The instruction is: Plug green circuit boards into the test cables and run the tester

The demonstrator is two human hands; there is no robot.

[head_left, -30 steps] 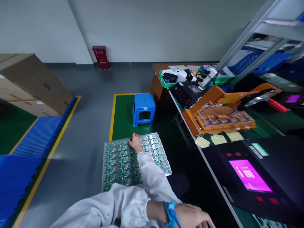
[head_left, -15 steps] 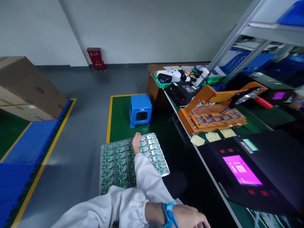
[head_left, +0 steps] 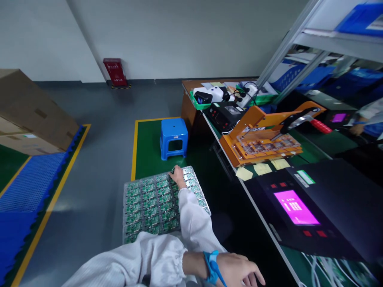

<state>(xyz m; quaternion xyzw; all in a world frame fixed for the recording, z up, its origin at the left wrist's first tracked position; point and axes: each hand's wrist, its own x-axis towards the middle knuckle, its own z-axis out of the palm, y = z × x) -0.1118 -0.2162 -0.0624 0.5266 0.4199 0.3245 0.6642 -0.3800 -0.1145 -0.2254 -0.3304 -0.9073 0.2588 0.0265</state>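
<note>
A clear tray (head_left: 125, 211) holds rows of small green circuit boards. My right hand (head_left: 178, 175) is over its far edge, fingers closed on a small green circuit board (head_left: 172, 170) that is mostly hidden by the fingers. My left arm crosses in front of the right one at the bottom. My left hand (head_left: 237, 271), with a blue strap at the wrist, is at the bottom right of the tray, fingers loosely bent and apart, with nothing visible in them.
On the green bench to the right are an orange lever press (head_left: 260, 139), a black box with a pink screen (head_left: 296, 207) and yellow notes (head_left: 262, 169). A blue stool (head_left: 174, 137) stands beyond the tray. Cartons (head_left: 38, 111) are at left. Another person's hand (head_left: 357, 128) shows far right.
My right hand has turned at the tray's far edge, and a green board now shows at its fingertips. The view has shifted slightly, moving the bench to the left in the picture.
</note>
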